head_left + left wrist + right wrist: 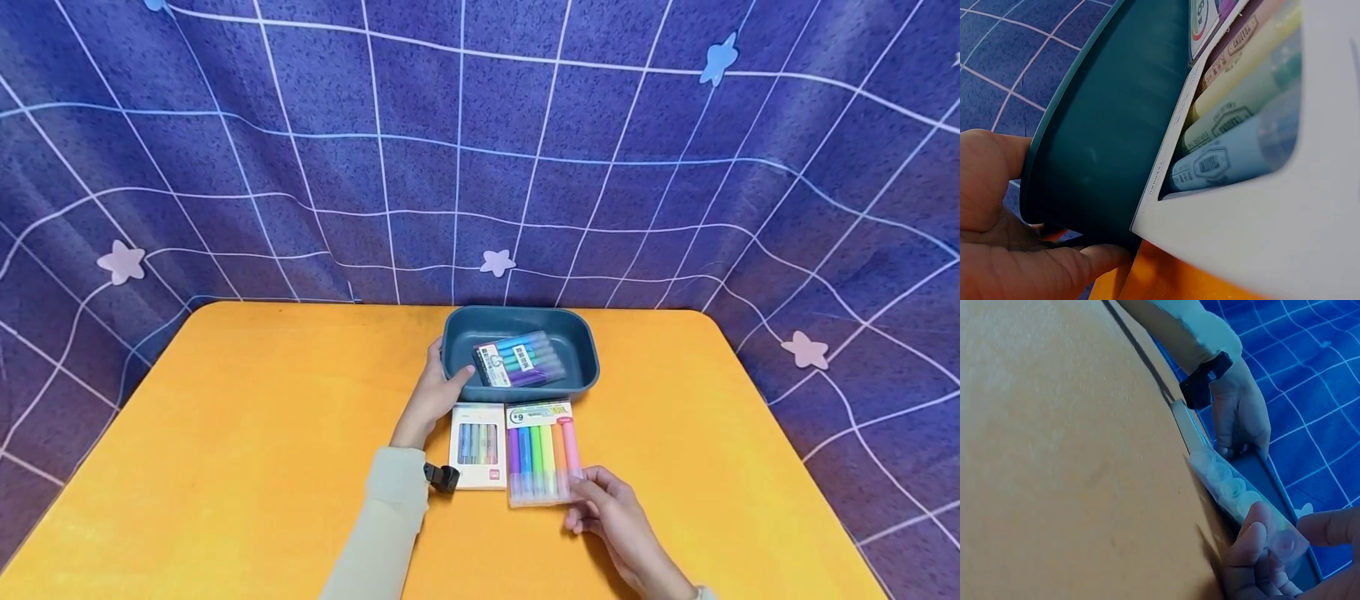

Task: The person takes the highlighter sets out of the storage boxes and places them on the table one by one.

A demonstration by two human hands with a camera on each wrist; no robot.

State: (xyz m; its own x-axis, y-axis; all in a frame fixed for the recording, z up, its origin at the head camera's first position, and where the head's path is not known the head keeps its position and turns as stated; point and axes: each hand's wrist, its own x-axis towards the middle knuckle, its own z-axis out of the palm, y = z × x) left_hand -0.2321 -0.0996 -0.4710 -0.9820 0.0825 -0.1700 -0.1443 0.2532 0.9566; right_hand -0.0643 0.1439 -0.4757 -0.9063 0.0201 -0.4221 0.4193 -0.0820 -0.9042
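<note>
A dark teal plastic bin (573,343) stands toward the back of the table, and my left hand (429,402) grips its left side with the thumb at the rim. In the bin lies a clear pack of blue, green and purple markers (534,357). My right hand (617,518) pinches the near right corner of a clear pack of rainbow-coloured highlighters (542,458), whose far end is at the bin's front wall. Left of that pack is a white box with a window (480,477), several pastel highlighters (1222,134) showing through it.
The orange-yellow table (262,442) extends to both sides of the bin. Behind it hangs a blue grid-patterned curtain (420,183) with star shapes. A black camera mount (442,477) sits on the left wrist, close over the white box's edge.
</note>
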